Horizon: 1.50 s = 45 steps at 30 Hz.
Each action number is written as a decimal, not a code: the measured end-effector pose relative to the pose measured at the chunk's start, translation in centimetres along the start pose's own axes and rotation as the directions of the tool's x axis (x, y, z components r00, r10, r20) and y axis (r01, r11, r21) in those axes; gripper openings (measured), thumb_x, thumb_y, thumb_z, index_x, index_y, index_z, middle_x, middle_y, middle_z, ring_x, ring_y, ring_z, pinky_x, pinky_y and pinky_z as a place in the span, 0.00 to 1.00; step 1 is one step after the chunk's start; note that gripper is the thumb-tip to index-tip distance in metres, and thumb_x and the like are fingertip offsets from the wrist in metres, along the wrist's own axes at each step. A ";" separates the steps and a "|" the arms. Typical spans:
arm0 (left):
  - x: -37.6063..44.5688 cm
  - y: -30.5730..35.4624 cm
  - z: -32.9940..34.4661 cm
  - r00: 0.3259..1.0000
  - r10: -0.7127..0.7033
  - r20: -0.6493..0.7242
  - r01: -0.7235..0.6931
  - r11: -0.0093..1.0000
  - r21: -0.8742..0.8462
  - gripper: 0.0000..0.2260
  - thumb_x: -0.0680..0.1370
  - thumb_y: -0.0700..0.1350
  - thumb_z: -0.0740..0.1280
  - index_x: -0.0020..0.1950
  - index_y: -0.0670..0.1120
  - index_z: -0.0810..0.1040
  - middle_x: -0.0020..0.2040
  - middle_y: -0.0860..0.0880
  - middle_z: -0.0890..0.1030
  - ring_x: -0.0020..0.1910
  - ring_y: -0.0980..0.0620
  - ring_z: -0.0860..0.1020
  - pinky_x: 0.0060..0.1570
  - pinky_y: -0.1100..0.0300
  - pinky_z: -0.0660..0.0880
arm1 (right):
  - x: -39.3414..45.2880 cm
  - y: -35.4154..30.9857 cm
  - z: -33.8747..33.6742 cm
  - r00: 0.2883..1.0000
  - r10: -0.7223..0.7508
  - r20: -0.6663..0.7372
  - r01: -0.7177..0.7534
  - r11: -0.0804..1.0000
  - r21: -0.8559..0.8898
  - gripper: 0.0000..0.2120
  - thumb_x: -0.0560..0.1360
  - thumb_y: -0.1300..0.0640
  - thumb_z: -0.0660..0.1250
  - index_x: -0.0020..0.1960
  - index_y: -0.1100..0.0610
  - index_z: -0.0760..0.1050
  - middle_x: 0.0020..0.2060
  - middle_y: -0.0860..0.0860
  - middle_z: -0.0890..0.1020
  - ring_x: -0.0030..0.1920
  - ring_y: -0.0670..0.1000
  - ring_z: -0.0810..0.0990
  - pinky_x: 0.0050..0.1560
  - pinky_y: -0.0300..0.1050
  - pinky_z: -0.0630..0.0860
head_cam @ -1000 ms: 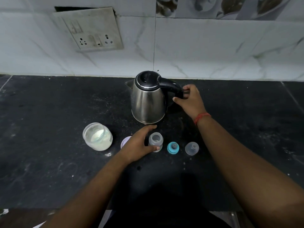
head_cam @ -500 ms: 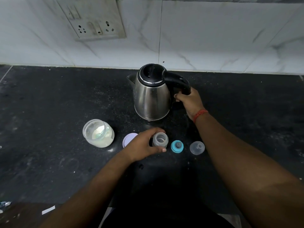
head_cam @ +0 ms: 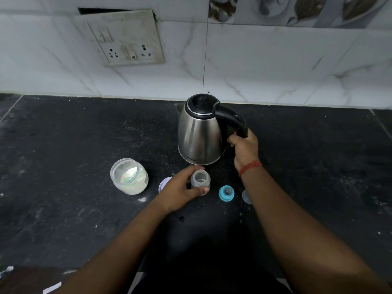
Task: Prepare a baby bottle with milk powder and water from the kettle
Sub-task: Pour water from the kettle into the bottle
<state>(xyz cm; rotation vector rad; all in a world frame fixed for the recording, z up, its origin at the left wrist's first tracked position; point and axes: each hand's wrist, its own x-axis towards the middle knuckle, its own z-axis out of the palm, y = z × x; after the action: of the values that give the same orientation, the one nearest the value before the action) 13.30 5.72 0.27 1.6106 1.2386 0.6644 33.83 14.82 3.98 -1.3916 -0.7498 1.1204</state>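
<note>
right hand [head_cam: 244,148] clenched round kettle [head_cam: 199,132] handle; left hand [head_cam: 180,190] grasping open bottle [head_cam: 200,180] (upright); recommend lifting clear, tilting slowly, spout directly above bottle mouth.

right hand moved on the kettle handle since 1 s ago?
Yes. The right hand slid down the steel kettle's black handle and now grips its lower end.

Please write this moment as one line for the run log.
stage: before pouring | left hand: holds open bottle on counter | right hand: grips kettle handle | kettle: upright, lid closed
</note>
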 end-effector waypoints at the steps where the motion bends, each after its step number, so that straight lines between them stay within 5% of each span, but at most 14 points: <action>1: -0.3 0.3 -0.4 1.000 0.010 -0.027 -0.010 1.000 -0.014 0.22 0.74 0.46 0.78 0.65 0.54 0.77 0.58 0.56 0.82 0.58 0.59 0.80 0.55 0.67 0.76 | -0.4 -0.2 -0.4 1.000 -0.005 -0.015 0.005 1.000 0.009 0.18 0.69 0.75 0.64 0.36 0.52 0.75 0.27 0.42 0.76 0.33 0.43 0.75 0.37 0.37 0.73; 14: -0.1 4.9 -5.6 0.924 0.107 -0.368 -0.103 0.994 0.030 0.17 0.76 0.50 0.75 0.63 0.56 0.77 0.57 0.61 0.81 0.56 0.65 0.79 0.50 0.76 0.71 | -4.7 -6.3 -5.5 0.970 -0.168 -0.176 0.191 0.974 0.121 0.18 0.66 0.76 0.63 0.33 0.54 0.69 0.27 0.45 0.72 0.29 0.44 0.70 0.29 0.35 0.67; 20: 1.1 7.2 -7.4 0.911 0.132 -0.390 -0.107 0.991 0.086 0.20 0.74 0.50 0.78 0.63 0.56 0.77 0.57 0.57 0.82 0.55 0.56 0.80 0.56 0.61 0.75 | -6.7 -9.9 -6.1 0.947 -0.230 -0.225 0.262 0.956 0.129 0.17 0.66 0.76 0.63 0.33 0.54 0.70 0.28 0.48 0.71 0.28 0.45 0.68 0.27 0.36 0.64; 27: 0.7 9.3 -8.3 0.901 0.152 -0.407 -0.131 0.988 0.080 0.21 0.73 0.47 0.78 0.63 0.57 0.77 0.55 0.62 0.81 0.54 0.62 0.79 0.55 0.62 0.73 | -9.3 -11.9 -5.9 0.936 -0.273 -0.223 0.299 0.950 0.090 0.10 0.59 0.69 0.64 0.32 0.55 0.70 0.29 0.51 0.70 0.29 0.47 0.67 0.27 0.38 0.65; 33: -0.5 9.9 -8.4 0.876 0.149 -0.458 -0.134 0.989 0.063 0.21 0.74 0.44 0.78 0.63 0.57 0.76 0.54 0.64 0.80 0.54 0.66 0.78 0.51 0.70 0.70 | -11.1 -12.7 -6.2 0.934 -0.314 -0.170 0.320 0.948 0.003 0.14 0.64 0.74 0.65 0.32 0.56 0.70 0.29 0.51 0.69 0.30 0.48 0.68 0.28 0.37 0.66; 39: -1.4 10.1 -8.6 0.857 0.140 -0.495 -0.131 0.990 0.053 0.23 0.74 0.44 0.78 0.66 0.52 0.77 0.58 0.57 0.82 0.55 0.58 0.79 0.52 0.69 0.70 | -12.4 -13.2 -6.1 0.932 -0.336 -0.135 0.333 0.942 -0.044 0.14 0.64 0.75 0.64 0.32 0.57 0.68 0.28 0.50 0.66 0.29 0.47 0.65 0.28 0.39 0.62; 45: -2.7 10.4 -8.4 0.854 0.170 -0.493 -0.139 0.985 0.098 0.20 0.73 0.43 0.78 0.62 0.54 0.77 0.53 0.63 0.81 0.51 0.73 0.76 0.47 0.79 0.68 | -13.1 -14.0 -5.9 0.934 -0.346 -0.094 0.337 0.937 -0.095 0.17 0.63 0.76 0.62 0.30 0.55 0.65 0.25 0.47 0.64 0.28 0.47 0.63 0.28 0.40 0.58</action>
<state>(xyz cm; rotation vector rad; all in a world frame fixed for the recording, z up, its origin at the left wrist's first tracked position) 9.50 6.05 13.39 1.6539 1.5155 1.2175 37.05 2.84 19.74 -1.3128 -0.9234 0.7433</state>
